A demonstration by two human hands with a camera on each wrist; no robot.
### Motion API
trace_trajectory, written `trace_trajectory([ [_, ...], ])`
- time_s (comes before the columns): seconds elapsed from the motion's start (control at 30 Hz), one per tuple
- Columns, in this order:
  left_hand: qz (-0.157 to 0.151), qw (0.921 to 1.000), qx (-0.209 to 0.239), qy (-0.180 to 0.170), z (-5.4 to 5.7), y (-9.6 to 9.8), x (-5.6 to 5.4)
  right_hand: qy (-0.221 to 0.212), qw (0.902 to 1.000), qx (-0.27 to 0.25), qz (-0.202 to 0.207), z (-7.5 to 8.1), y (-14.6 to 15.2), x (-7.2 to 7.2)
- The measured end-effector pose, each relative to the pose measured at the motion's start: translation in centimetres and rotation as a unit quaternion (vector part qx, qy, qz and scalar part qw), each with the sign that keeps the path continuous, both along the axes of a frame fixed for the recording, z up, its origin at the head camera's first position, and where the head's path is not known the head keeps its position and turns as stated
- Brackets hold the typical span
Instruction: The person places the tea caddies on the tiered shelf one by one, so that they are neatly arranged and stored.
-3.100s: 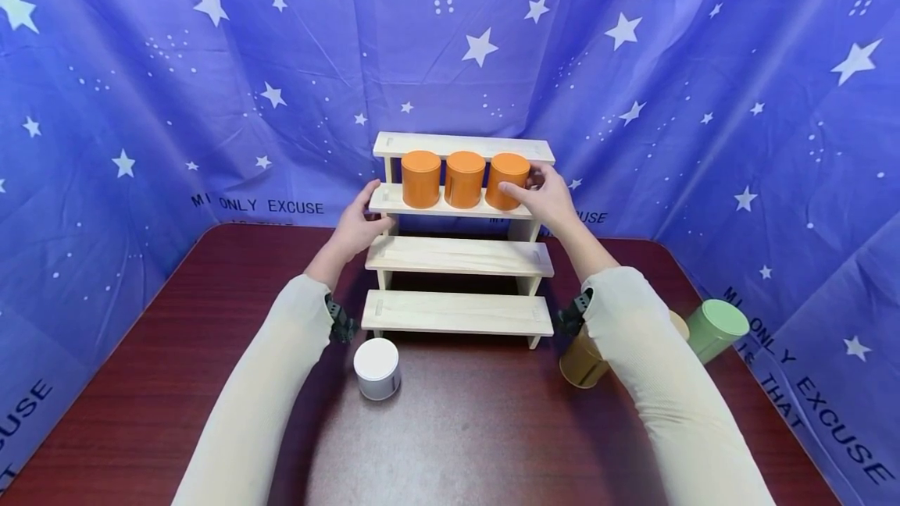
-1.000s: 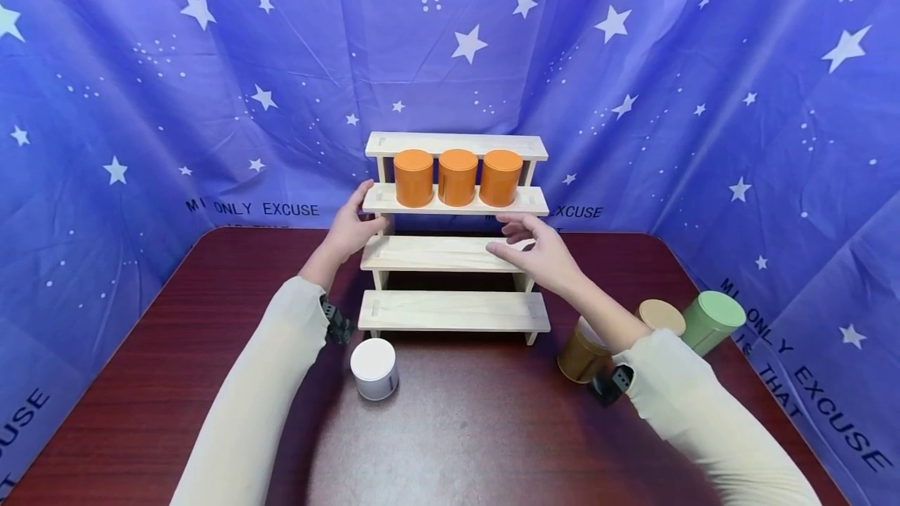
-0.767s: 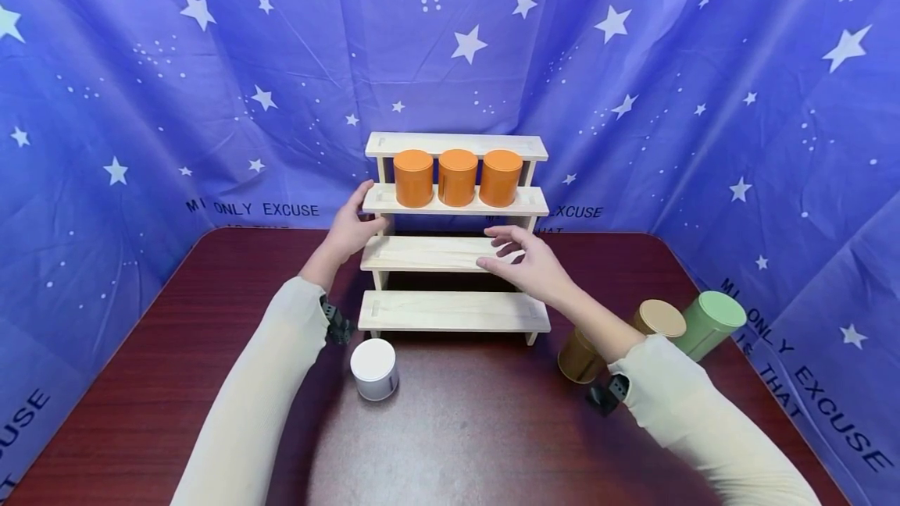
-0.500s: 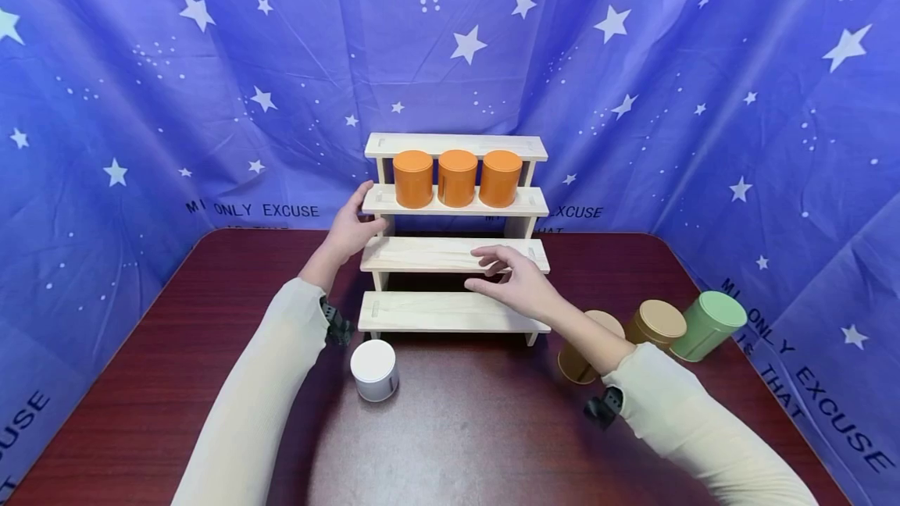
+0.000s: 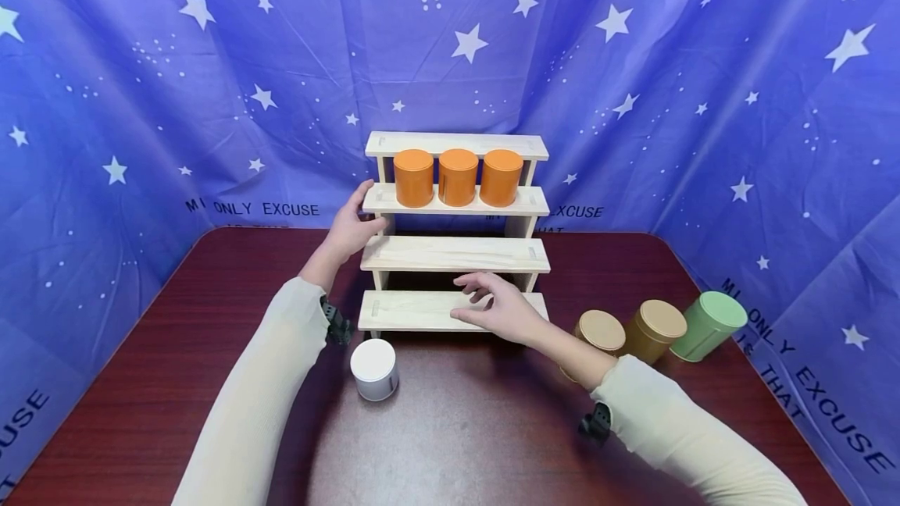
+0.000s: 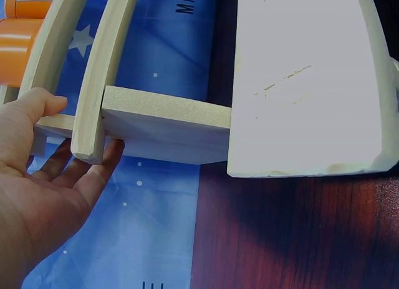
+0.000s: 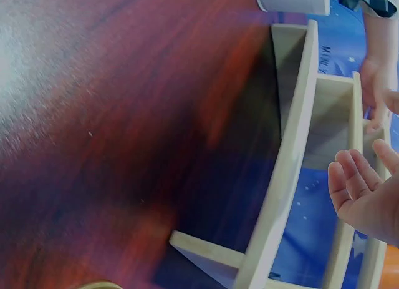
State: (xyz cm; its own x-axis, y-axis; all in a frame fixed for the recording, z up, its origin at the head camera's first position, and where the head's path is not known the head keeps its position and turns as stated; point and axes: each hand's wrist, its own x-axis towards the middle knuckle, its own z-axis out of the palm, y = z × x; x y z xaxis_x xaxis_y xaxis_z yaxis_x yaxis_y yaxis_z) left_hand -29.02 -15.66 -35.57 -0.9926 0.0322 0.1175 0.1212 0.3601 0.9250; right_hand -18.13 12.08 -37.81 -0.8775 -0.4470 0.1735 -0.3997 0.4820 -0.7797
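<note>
A four-tier wooden display rack (image 5: 450,254) stands at the back of the table. My left hand (image 5: 351,226) holds its left end near the second shelf from the top; in the left wrist view the thumb and fingers of my left hand (image 6: 50,183) lie on either side of the wood. Three orange tins (image 5: 457,178) sit upright side by side on that second shelf. My right hand (image 5: 501,308) hovers in front of the lowest shelf, fingers loosely bent, holding nothing; its palm (image 7: 374,205) shows in the right wrist view.
A white tin (image 5: 375,369) stands in front of the rack's left end. To the right are two gold tins (image 5: 657,326), one partly hidden behind my right forearm, and a green tin (image 5: 710,325). A blue star-printed curtain (image 5: 295,100) encloses the dark red table (image 5: 436,443).
My right hand has let go of the rightmost orange tin and come down past the shelves, toward me and slightly left. My left hand has kept its place on the rack.
</note>
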Motion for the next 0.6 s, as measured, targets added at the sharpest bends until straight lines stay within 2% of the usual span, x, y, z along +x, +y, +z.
trace_trajectory([
  [0.37, -0.001, 1.0000, -0.002, 0.006, -0.2, 0.0, -0.1, -0.012, 0.9991, 0.009, 0.038, -2.0, -1.7, 1.0],
  [0.6, -0.003, 0.9999, -0.002, 0.013, -0.4, -0.1, -0.2, -0.018, 0.9987, 0.017, 0.045, -2.3, -2.5, 1.4],
])
